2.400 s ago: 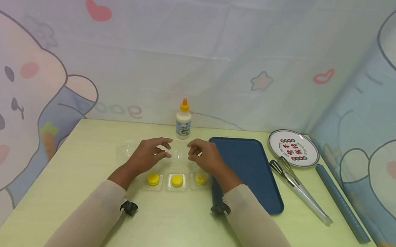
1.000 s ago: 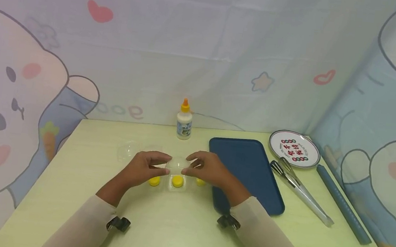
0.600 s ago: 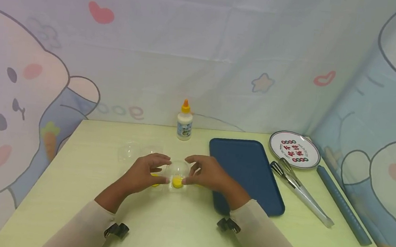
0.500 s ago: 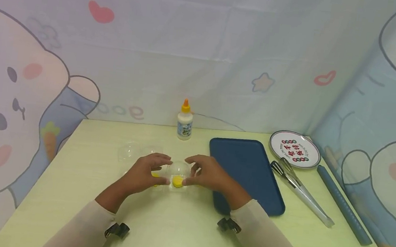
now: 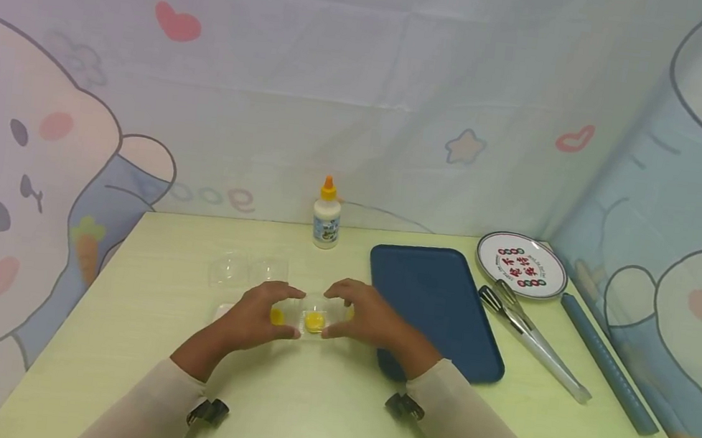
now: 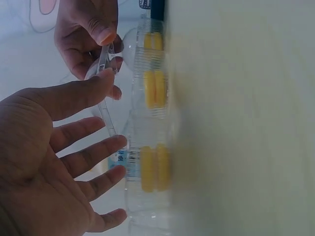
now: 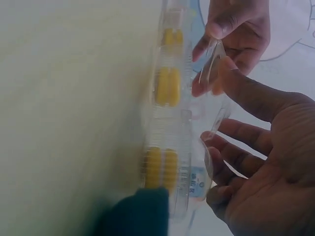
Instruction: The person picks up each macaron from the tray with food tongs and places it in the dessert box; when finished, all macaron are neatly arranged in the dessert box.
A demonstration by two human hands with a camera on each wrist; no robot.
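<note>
A clear plastic domed lid [image 6: 103, 105] is held level between both hands, close above the middle clear box base [image 5: 305, 333] with a yellow macaron [image 5: 315, 322] in it. My left hand [image 5: 258, 317] pinches the lid's left side with thumb in front and fingers behind. On the opposite side my right hand [image 5: 362, 314] grips it the same way. A second yellow macaron [image 6: 155, 167] sits in a clear box on the left, partly behind the left fingers. The third macaron [image 7: 161, 169], on the right, is mostly hidden by the right hand in the head view.
Two clear lids [image 5: 229, 270] lie behind the left hand. A glue bottle [image 5: 326, 223] stands at the back. To the right are a blue tray [image 5: 427, 293], a printed plate [image 5: 523, 265], metal tongs [image 5: 535, 341] and a long grey-blue bar [image 5: 607, 364].
Both hands took hold of the lid behind the boxes, lifted it and brought it toward me over the middle macaron. In the last half second they tilted it flatter and shifted slightly nearer.
</note>
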